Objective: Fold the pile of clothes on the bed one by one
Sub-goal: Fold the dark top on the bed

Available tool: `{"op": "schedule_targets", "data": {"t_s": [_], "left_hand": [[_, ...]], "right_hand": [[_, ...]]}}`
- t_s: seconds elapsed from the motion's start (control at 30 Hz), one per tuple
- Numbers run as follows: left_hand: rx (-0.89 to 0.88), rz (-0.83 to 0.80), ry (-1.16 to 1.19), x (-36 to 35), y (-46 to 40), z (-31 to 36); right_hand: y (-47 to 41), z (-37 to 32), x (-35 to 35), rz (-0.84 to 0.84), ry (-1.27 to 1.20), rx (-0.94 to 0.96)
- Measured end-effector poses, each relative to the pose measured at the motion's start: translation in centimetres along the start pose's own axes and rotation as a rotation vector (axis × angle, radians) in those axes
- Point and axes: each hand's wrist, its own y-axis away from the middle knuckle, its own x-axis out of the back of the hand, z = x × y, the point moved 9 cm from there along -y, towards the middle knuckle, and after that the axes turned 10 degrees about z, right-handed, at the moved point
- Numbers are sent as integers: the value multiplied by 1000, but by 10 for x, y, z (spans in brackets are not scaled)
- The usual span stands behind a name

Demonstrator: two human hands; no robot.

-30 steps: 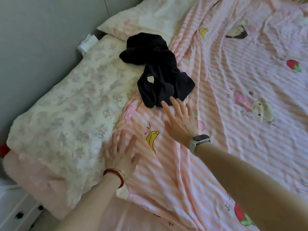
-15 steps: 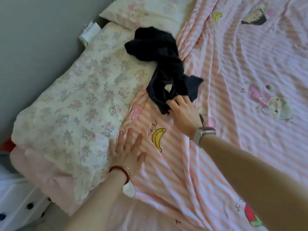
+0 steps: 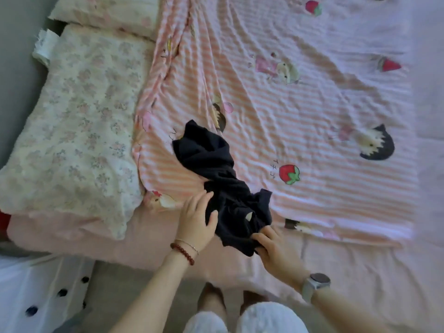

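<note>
**Near the bed's front edge, both hands on the dark garment**

Near the front edge of the bed (image 3: 153, 246), a crumpled black garment (image 3: 216, 169) lay across the pink striped sheet (image 3: 300, 131), stretching from the middle of the sheet down to the person's hands. The right hand (image 3: 272, 246) pinched the garment's nearest end, fingers curled tight over the cloth. The left hand (image 3: 195, 218) rested against the garment's left side, fingers fairly straight and thumb pressed onto the fabric; its grip did not wrap the cloth. A red bead bracelet (image 3: 183, 253) circled the left wrist and a watch (image 3: 316, 282) the right. A floral quilt (image 3: 72, 131) lay left of the sheet, apart from the garment, with a pillow (image 3: 105, 13) beyond it.
</note>
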Motion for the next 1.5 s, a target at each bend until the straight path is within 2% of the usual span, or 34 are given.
{"op": "schedule_targets", "data": {"t_s": [0.07,0.17,0.33,0.4,0.5,0.63,0.77,0.83,0.9,0.93,1.0,1.07,1.13,1.23,1.33,1.4,1.43,1.5], "left_hand": [[-142,-108,-75,-25,17,25],[-227,-265,-120,-59,30,55],[-276,-462,-102,-101,44,104],[-280,-573,-25,-116,52,119],[-371,-631,-50,-131,63,139],[-558,-579,-88,-145,75,185],[-591,-496,93,-148,66,238],[-470,-533,122,-154,60,254],[-290,-503,214,-152,48,269],[-201,-456,280,-148,40,276],[-62,-401,399,-139,26,291],[31,-425,530,-130,18,313],[88,-450,640,-120,10,331],[98,-326,639,-95,-9,339],[195,-211,640,-74,-21,329],[160,-180,659,-58,-20,333],[91,-202,636,-54,-16,341],[-89,-305,475,-59,1,357]], "right_hand": [[31,7,15,59,69,-6],[68,19,55,171,224,-67],[123,66,135,374,200,-514],[141,86,148,451,24,-668],[158,103,139,517,-472,-958],[145,97,147,519,-687,-898],[132,111,169,474,-745,-792],[134,130,185,549,-769,-824],[139,153,198,610,-765,-850],[139,161,201,582,-756,-842],[131,166,198,424,-797,-777],[117,162,200,287,-869,-704],[100,162,212,246,-878,-651],[78,173,246,346,-693,-625],[72,186,287,582,-476,-700],[64,175,311,658,-423,-668],[57,166,317,634,-475,-643],[40,140,314,460,-829,-644]]}}
